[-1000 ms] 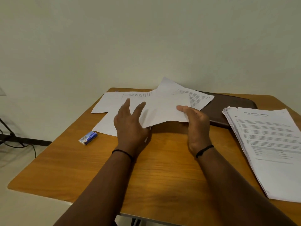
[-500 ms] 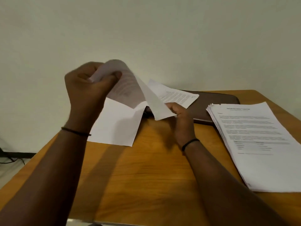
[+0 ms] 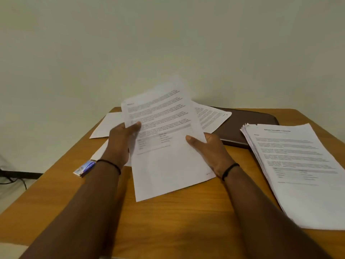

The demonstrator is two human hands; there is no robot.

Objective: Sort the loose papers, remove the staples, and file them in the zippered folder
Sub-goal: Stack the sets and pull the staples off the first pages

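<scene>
A printed sheet of paper [image 3: 168, 156] is held tilted above the middle of the wooden table [image 3: 177, 221]. My left hand [image 3: 119, 141] grips its left edge, thumb on the printed face. My right hand [image 3: 207, 148] holds its right edge, thumb on top. Behind the sheet lie loose papers [image 3: 106, 126], one of them [image 3: 211, 116] overlapping the dark brown zippered folder [image 3: 257, 126] at the back. A neat thick stack of printed pages [image 3: 298, 169] lies at the right.
A small blue and white box [image 3: 85, 168] lies on the table near my left wrist. A pale wall rises right behind the table. Black cables [image 3: 13, 176] run on the floor to the left.
The sheet my left hand had lifted high and curled has come down and turned printed side up. Both hands now hold it by its side edges over the table's middle.
</scene>
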